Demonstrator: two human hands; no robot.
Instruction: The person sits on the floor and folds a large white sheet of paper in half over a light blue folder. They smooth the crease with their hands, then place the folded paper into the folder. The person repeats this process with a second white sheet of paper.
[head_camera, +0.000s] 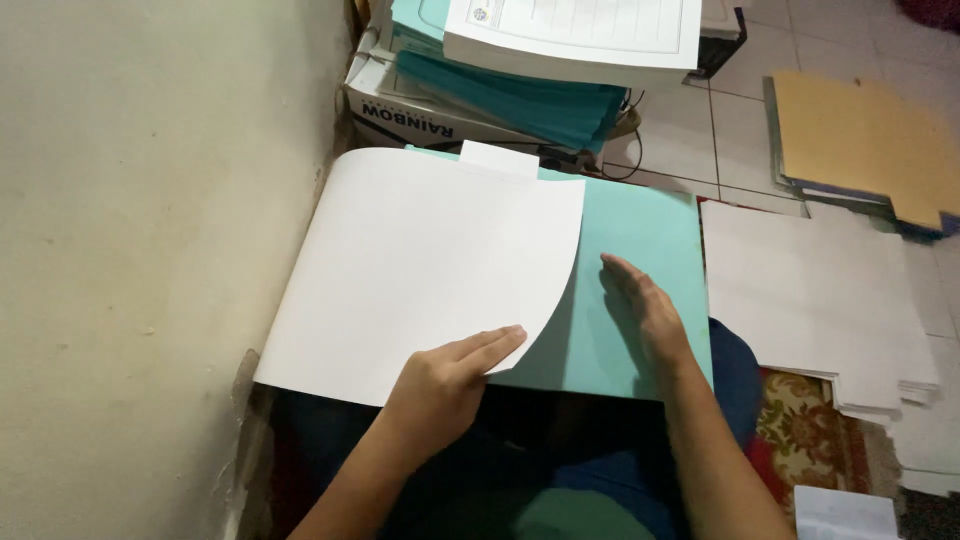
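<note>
Head view: the left hand (440, 385) is pinching the lower right corner of a white sheet (420, 270), fingers on top, curling that corner up off the teal folder (640, 290) lying across the person's lap. The sheet is covering the folder's left part. The right hand (645, 310) is lying flat, fingers spread, pressing on the folder's bare right half, holding nothing. A white paper stack (810, 290) is lying on the floor just right of the folder; teal folders (520, 100) and a box (400, 118) are sitting beyond its far edge, by the wall (150, 200).
</note>
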